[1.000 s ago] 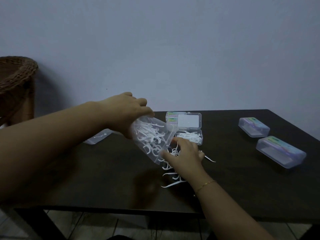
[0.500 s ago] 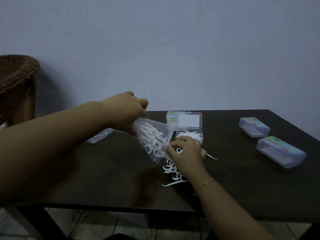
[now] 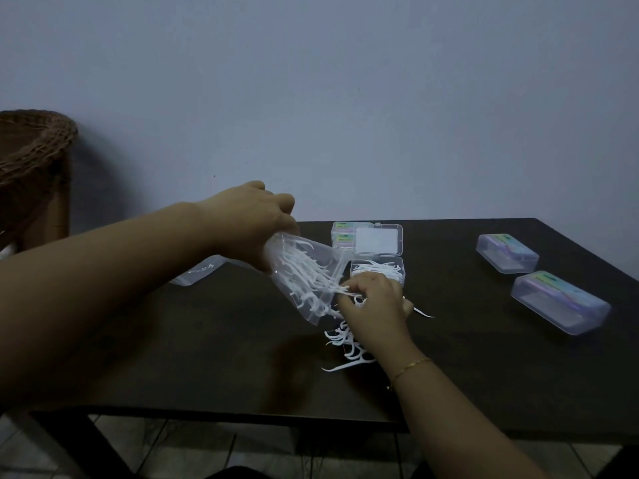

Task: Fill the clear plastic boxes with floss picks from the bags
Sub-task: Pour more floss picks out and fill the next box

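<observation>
Here, left hand (image 3: 249, 224) gripping tilted bag (image 3: 304, 278), right hand (image 3: 375, 305) pinching floss picks (image 3: 345, 292) at its mouth

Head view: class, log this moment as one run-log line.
left hand: holds bag tilted | right hand: pinches floss picks at bag mouth | open box: partly filled | loose picks: on table

Two bare forearms, no sleeves in view — a thin gold chain bracelet (image 3: 411, 366) at the right wrist
</observation>
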